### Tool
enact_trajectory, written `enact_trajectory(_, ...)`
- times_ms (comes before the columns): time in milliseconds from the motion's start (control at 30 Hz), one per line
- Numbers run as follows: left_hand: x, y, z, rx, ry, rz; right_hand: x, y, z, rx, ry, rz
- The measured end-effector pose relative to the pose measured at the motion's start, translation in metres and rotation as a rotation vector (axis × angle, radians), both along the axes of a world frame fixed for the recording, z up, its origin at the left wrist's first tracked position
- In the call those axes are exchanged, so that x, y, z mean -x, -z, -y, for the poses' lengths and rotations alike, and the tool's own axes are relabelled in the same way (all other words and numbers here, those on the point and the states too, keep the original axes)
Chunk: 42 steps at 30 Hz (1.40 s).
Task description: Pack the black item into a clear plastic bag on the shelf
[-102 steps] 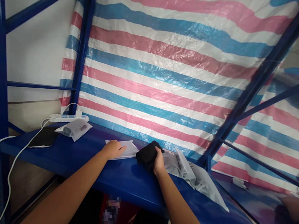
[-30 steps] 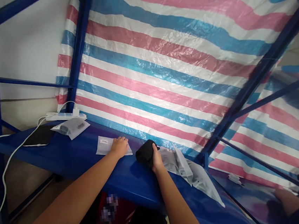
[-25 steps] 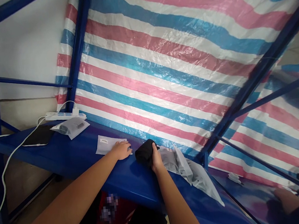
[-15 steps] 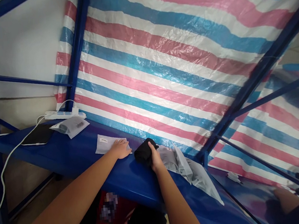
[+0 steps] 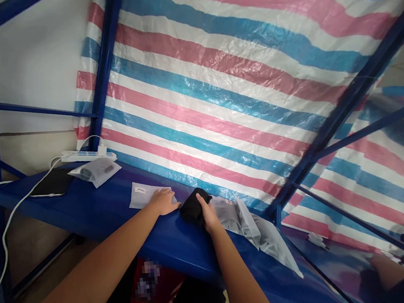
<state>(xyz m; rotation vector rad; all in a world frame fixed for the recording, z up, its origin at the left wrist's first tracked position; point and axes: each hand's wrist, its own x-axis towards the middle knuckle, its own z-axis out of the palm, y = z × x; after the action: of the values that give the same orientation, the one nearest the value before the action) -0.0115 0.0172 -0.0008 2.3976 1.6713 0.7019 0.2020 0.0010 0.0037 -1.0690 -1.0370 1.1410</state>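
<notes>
two hands on a blue shelf, one flat on a bag, one gripping a black bundle

left hand (image 5: 164, 202) flat on a small clear bag (image 5: 142, 195), fingers together and stretched out, pressing its right end onto the shelf (image 5: 96, 207). right hand (image 5: 207, 213) clamped around a black bundle (image 5: 193, 205), thumb on top, bundle sitting on the shelf just right of the bag and near the left fingertips. just right of the bundle, a heap of grey bags (image 5: 252, 230) spilling toward the shelf edge. further left on the shelf, well apart: another bag (image 5: 96, 171), a dark phone (image 5: 51, 184) with a white cable (image 5: 11, 215), a white power strip (image 5: 86, 156). behind, a striped tarp (image 5: 224, 82) hung on the blue frame.
</notes>
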Motion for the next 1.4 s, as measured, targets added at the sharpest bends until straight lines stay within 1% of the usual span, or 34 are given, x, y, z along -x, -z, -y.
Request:
enact_trajectory(100, 0.0, -0.001, 0.002, -0.019, 0.012, 0.007, 0.0, 0.001, 0.0, -0.001, 0.008, 0.016)
enact_trajectory(167, 0.0, -0.003, 0.005, -0.06, 0.024, 0.028, 0.0, 0.001, -0.001, 0.002, 0.011, 0.022)
enact_trajectory(300, 0.0, -0.01, 0.012, -0.215, 0.143, 0.071, 0.001, -0.001, 0.001, 0.003, 0.013, 0.022)
enact_trajectory(400, -0.001, -0.016, 0.018, -0.265, 0.22, 0.062, 0.002, -0.003, 0.003, 0.003, 0.019, 0.003)
enact_trajectory(500, -0.002, -0.017, 0.021, -0.258, 0.243, 0.032, 0.003, -0.004, 0.005, 0.005, 0.027, -0.012)
enact_trajectory(733, -0.001, -0.015, 0.017, -0.255, 0.252, 0.024, 0.004, -0.006, 0.005, 0.03, 0.044, -0.002)
enact_trajectory(1000, -0.001, -0.017, 0.019, -0.229, 0.257, 0.029, 0.004, -0.006, 0.006, 0.006, 0.024, 0.0)
enact_trajectory(1400, -0.001, -0.008, 0.014, -0.189, 0.237, 0.074, 0.002, -0.003, 0.004, 0.009, 0.01, -0.026)
